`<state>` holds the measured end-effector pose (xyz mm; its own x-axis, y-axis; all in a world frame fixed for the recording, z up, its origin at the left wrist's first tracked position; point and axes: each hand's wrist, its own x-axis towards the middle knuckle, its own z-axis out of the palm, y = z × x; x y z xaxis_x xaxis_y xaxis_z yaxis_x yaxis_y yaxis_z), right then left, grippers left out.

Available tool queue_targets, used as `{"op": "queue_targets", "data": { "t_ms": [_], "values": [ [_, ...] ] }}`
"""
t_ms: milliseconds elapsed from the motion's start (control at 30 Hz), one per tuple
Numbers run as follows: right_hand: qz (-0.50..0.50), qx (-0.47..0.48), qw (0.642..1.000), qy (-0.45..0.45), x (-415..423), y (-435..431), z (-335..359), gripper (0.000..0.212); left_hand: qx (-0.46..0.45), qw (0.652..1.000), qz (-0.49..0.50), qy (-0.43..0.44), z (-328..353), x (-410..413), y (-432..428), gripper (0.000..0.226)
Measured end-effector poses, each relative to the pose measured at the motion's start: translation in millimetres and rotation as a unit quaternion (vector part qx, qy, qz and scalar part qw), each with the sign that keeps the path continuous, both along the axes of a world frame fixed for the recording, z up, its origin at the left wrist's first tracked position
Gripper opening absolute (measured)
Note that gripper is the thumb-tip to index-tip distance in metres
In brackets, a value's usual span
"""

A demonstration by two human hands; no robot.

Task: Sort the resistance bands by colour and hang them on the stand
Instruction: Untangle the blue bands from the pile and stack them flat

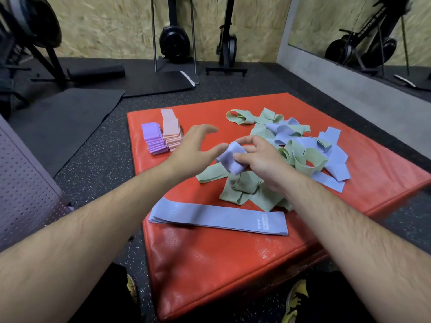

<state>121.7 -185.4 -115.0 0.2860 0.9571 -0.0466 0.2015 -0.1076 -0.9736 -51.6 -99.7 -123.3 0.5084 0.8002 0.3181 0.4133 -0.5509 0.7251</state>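
gym, speckled floor [98,141], red mat [233,264]. right hand [263,162] pinches crumpled blue band [233,159] over mat middle; axis maybe near-far, blurry. left hand [193,148] spread, empty. blue stack [219,216] flat, long axis left-right.

Three stacks: purple [152,136], pink [171,128], blue [217,216]; one mixed heap [300,157]; one red pad [210,264].

Red mat [233,264] on a black, white-speckled floor [98,159]. At the mat's far left corner: violet stack [154,138] and peach-pink stack [171,129]. Near edge: periwinkle stack [210,215] with pale label [265,222]. Right half: sage-green and periwinkle tangle [300,157]. Above centre: single periwinkle band [233,159].
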Motion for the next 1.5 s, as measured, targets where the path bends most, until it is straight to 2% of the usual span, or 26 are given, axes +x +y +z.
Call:
{"op": "queue_targets", "data": {
  "t_ms": [100, 167, 233, 400, 467, 567, 633, 767, 833, 933, 1100, 1333, 1500],
  "values": [
    [0.043, 0.026, 0.999, -0.016, 3.5, -7.8, 3.4, 0.028, -0.218, 0.976, -0.017, -0.016, 8.1, 1.1, -9.2, 0.059],
    [0.065, 0.040, 0.997, -0.024, 5.0, -12.2, 5.4, 0.029, -0.285, 0.957, -0.039, -0.031, 10.7, 1.9, -13.8, 0.050],
    [0.075, 0.047, 0.996, -0.026, 7.3, -15.5, 7.7, 0.029, -0.310, 0.946, -0.054, -0.076, 11.3, 2.9, -14.0, 0.035],
    [0.059, 0.044, 0.996, -0.046, 12.3, -21.0, 12.6, 0.034, -0.292, 0.942, -0.013, -0.167, 9.9, 2.7, -10.7, 0.019],
    [0.050, 0.032, 0.996, -0.067, 13.4, -22.2, 12.2, 0.042, -0.243, 0.954, -0.010, -0.178, 12.3, 1.7, -11.9, 0.014],
    [0.054, 0.005, 0.985, -0.166, 10.9, -23.9, 13.7, 0.049, -0.138, 0.978, -0.028, -0.152, 19.2, 0.5, -16.7, 0.016],
    [0.082, -0.018, 0.968, -0.236, 7.9, -20.7, 9.8, 0.043, -0.099, 0.984, -0.047, -0.140, 22.0, 0.9, -21.5, 0.019],
    [0.091, -0.033, 0.939, -0.331, 5.4, -9.3, -6.7, 0.016, -0.056, 0.987, -0.059, -0.135, 23.8, 1.7, -24.7, 0.022],
    [0.086, -0.017, 0.930, -0.356, 4.6, -5.9, -9.9, 0.022, -0.050, 0.987, -0.052, -0.145, 26.8, -1.3, -22.6, 0.022],
    [0.076, 0.003, 0.944, -0.321, 4.3, -9.3, -1.3, 0.033, -0.054, 0.986, -0.021, -0.157, 27.9, -9.9, -14.5, 0.020],
    [0.123, 0.024, 0.926, -0.355, 15.0, -22.9, 18.3, 0.034, -0.055, 0.979, 0.025, -0.194, 34.6, -26.5, -4.1, 0.018],
    [0.108, -0.024, 0.913, -0.392, 40.3, -37.9, 28.6, 0.034, -0.100, 0.960, 0.090, -0.244, 34.7, -53.0, 10.5, 0.016],
    [0.103, -0.058, 0.901, -0.417, 58.9, -54.0, 30.3, 0.028, -0.149, 0.956, 0.081, -0.239, 29.1, -71.7, 16.2, 0.017]
  ]
}}
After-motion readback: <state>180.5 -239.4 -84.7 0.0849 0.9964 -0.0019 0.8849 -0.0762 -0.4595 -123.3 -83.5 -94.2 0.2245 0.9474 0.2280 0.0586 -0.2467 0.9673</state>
